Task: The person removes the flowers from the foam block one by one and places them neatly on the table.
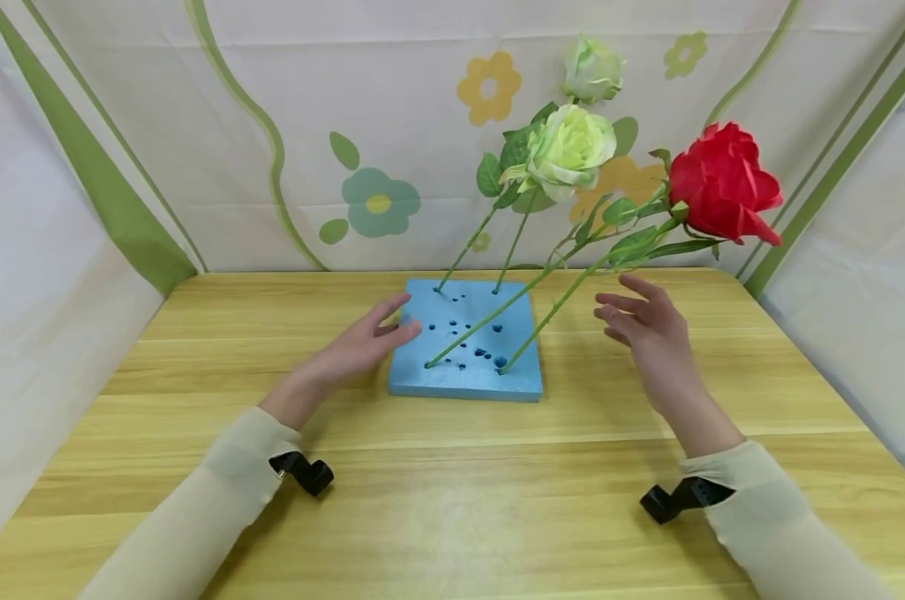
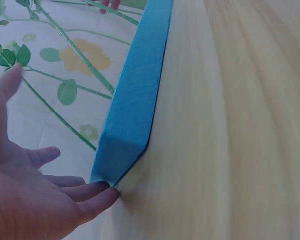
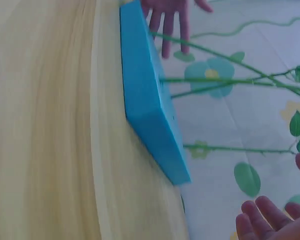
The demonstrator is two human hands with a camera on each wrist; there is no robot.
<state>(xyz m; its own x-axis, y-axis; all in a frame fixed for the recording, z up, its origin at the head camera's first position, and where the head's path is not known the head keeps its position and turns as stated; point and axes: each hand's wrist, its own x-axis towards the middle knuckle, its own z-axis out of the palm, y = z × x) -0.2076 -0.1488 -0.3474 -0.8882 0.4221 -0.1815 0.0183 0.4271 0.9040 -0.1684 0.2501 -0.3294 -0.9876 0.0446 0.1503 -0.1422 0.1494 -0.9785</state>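
The blue block (image 1: 452, 383) sits on the table (image 1: 452, 500); from it the red rose (image 1: 726, 183) leans so far right that, I'd guess, a bump could work it loose or tip everything. The left hand (image 1: 355, 346), fingers loosely extended and gripping nothing, is at its left edge; the right hand (image 1: 658, 337), relaxed, empty, hovers apart on its right.

left forearm (image 1: 205, 504), sleeved, slants forward and inward | left hand (image 1: 357, 348) is at the left edge of the blue perforated block (image 1: 463, 390), fingers extended, thumb spread apart | right forearm (image 1: 786, 525), sleeved, slants forward and inward | right hand (image 1: 653, 333) hangs raised to the block's right, apart from it, fingers loosely bent
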